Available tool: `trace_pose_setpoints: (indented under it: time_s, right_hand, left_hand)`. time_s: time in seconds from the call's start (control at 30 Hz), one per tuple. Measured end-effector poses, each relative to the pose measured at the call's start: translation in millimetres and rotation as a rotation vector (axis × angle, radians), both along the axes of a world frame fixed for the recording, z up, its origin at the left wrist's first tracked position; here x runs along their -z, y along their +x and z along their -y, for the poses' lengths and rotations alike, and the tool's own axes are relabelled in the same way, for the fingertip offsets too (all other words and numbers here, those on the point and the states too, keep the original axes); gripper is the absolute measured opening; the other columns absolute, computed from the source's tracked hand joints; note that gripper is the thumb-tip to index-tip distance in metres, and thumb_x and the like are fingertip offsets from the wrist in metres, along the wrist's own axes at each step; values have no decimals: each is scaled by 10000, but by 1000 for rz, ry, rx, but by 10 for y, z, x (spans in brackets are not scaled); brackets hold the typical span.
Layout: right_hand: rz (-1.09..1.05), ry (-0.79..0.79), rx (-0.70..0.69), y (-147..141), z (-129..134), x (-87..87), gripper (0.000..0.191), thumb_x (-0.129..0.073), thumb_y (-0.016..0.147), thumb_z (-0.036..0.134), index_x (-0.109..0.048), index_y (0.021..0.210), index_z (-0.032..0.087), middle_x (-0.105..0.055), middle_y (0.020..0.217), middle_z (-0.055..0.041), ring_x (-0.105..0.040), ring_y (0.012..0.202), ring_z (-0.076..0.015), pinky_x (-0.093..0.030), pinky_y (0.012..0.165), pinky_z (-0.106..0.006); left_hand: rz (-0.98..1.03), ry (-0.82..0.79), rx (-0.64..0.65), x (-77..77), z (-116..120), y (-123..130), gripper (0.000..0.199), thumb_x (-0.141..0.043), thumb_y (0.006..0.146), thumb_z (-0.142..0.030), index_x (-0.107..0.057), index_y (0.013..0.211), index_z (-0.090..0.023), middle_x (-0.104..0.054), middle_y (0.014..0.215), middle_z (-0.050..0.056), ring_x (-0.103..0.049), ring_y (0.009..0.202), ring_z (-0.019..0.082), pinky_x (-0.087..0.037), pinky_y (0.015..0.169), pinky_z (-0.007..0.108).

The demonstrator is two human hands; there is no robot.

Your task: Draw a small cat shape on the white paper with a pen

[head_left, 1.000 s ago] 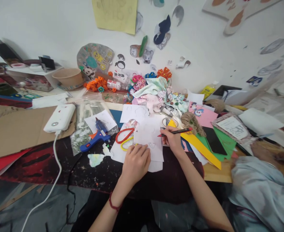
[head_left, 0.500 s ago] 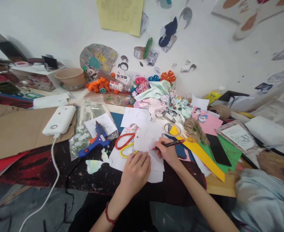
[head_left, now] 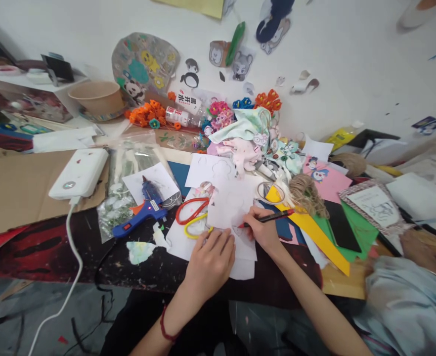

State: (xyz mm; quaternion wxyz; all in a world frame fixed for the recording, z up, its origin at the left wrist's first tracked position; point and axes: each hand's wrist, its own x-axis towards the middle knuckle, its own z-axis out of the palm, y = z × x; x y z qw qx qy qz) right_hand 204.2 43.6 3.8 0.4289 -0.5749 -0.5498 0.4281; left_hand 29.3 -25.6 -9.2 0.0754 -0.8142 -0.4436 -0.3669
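Observation:
My right hand (head_left: 260,228) is closed around a black-and-red pen (head_left: 275,216), its tip low over white paper (head_left: 230,200). Spread flat on the lower sheets, my left hand (head_left: 211,259) has its fingers side by side and holds nothing that shows. Just beyond its fingertips lie scissors with one red and one yellow handle loop (head_left: 192,211); their blades are hidden. Faint pencil outlines show on the upper sheet. To the left, a blue glue gun (head_left: 146,210) rests partly on a small white sheet.
A white power bank (head_left: 80,174) with a cable sits on cardboard at left. Behind the paper are cloth scraps (head_left: 240,143) and orange crocheted flowers (head_left: 149,114). Twine (head_left: 307,193), yellow card (head_left: 310,230) and a black phone (head_left: 340,226) lie right, beside a person's sleeve (head_left: 407,301).
The camera view has tilted down, so the wall items sit higher in the picture. Both hands keep nearly the same places over the paper, and the pen stays in my right hand.

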Motion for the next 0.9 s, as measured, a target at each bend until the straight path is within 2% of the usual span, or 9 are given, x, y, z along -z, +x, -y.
trace_pose_setpoints:
  time_s: [0.2, 0.4, 0.63, 0.8, 0.9]
  right_hand:
    - [-8, 15, 11, 0, -14, 20, 315, -632, 828, 262, -522, 537, 212, -569, 411, 48, -445, 292, -82, -306, 329, -203]
    - [-1, 2, -5, 11, 0, 13, 306, -640, 783, 222, -525, 499, 210, -524, 368, 53, -419, 270, -84, -288, 308, -206]
    - [-17, 9, 8, -9, 8, -6, 326, -641, 837, 282, -517, 544, 211, -580, 424, 45, -436, 291, -75, -293, 325, -199]
    - [2, -10, -9, 9, -2, 1, 297, -636, 764, 215, -513, 494, 215, -513, 359, 57, -413, 265, -86, -278, 302, -209]
    - [-5, -9, -9, 15, -4, 5, 301, -631, 772, 225, -505, 498, 219, -509, 360, 60, -407, 268, -85, -285, 307, -210]
  left_hand:
    - [-6, -2, 2, -1, 2, 0, 176, -602, 952, -172, -707, 1088, -132, -759, 1168, 69, -676, 1017, 238, -434, 946, 408]
    - [-10, -10, -1, 2, 2, -1, 184, -602, 953, -175, -706, 1098, -130, -758, 1171, 70, -681, 1011, 238, -435, 933, 410]
    - [-14, -12, 0, 4, 4, -1, 189, -594, 958, -183, -708, 1099, -130, -757, 1174, 79, -680, 1017, 238, -435, 930, 405]
    - [-14, -11, -3, 17, 7, -1, 190, -601, 952, -180, -709, 1100, -131, -756, 1177, 79, -679, 1021, 238, -435, 939, 404]
    - [-16, -8, -2, 23, 8, 0, 192, -600, 951, -180, -711, 1100, -132, -756, 1174, 83, -678, 1023, 240, -438, 936, 407]
